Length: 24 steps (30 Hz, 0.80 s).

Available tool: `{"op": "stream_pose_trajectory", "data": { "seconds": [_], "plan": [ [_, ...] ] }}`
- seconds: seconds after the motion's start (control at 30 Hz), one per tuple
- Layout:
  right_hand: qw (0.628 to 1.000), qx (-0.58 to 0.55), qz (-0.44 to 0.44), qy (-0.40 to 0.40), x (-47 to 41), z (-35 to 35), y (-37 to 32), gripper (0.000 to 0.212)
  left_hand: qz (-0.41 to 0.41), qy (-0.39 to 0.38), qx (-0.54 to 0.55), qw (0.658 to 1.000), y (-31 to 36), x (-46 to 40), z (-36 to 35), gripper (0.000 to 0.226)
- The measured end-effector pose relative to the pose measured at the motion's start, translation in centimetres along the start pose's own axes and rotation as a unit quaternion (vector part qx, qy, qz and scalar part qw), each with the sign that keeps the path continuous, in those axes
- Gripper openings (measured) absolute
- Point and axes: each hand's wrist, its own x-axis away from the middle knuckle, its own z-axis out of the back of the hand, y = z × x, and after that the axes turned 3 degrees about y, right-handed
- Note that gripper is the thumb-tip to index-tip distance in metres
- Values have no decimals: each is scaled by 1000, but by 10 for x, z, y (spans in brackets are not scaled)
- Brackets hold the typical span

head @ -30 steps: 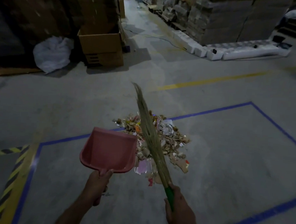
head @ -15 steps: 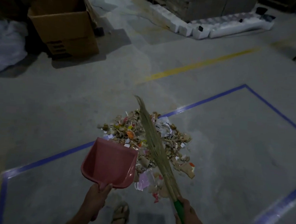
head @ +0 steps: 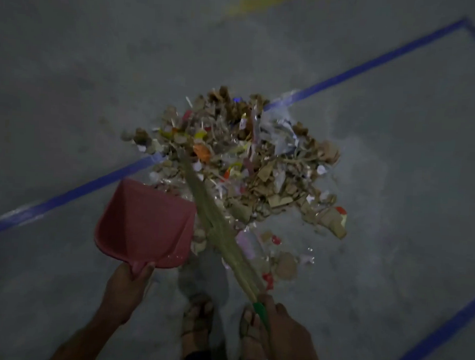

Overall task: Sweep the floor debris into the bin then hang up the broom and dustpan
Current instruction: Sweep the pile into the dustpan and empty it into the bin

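Left hand (head: 127, 289): the grip is clenched round the short handle of the pink plastic dustpan (head: 146, 224), thumb lying over the handle's top where it meets the pan.
Dustpan: reaches up and away from the left grip, its open mouth turned toward the debris; whether its front edge touches the floor cannot be told.
Right hand (head: 286, 331): the grip is wrapped round the green plastic handle (head: 259, 313) of the straw-coloured grass broom (head: 215, 220).
Broom: its bristles run up and to the left from the right grip, crossing between the dustpan's right edge and the bulk of the pile; the tip lies in among the litter, blurred.
Debris: a mixed heap of torn brown cardboard, white paper and coloured scraps (head: 248, 164) on the floor, beyond both grips, nearest the dustpan's mouth on its left side and spreading further to the right of the broom; a few loose pieces lie just beyond the right grip.
Floor: grey concrete floor (head: 70, 88) marked by blue tape lines (head: 374, 63); one line runs under the heap and passes beyond the left grip.
Feet: two feet in open sandals (head: 198, 321) stand between the two grips, close beneath them.
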Motion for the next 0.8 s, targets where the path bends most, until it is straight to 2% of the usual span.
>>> {"op": "stream_pose_trajectory", "data": {
  "seconds": [0.13, 0.2, 0.27, 0.3, 0.4, 0.57, 0.67, 0.8],
  "plan": [
    [987, 124, 70, -77, -54, -39, 12, 60, 50, 8, 11, 999, -58, -21, -19, 47],
    [982, 156, 48, -91, -76, -45, 29, 62, 70, 9, 20, 997, -70, -18, -24, 40],
    [990, 134, 0, -54, -89, -44, 51, 60, 82, -4, 32, 996, -75, -15, -29, 36],
    [994, 109, 0, -9, -91, -45, 64, 59, 81, -12, 36, 996, -77, -13, -31, 34],
    [989, 91, 54, 106, -85, -42, 96, 50, 78, -17, 60, 995, -76, -10, -31, 30],
    [997, 32, 53, 50, -50, -34, 106, 45, 88, 7, 111, 990, -69, 0, -26, 28],
    [994, 5, 104, 23, -35, -56, 103, 50, 82, 25, 116, 989, -69, 9, -19, 26],
    [977, 75, 197, 5, -35, -98, 92, 40, 84, 33, 113, 990, -79, 15, -3, 27]
  ]
}}
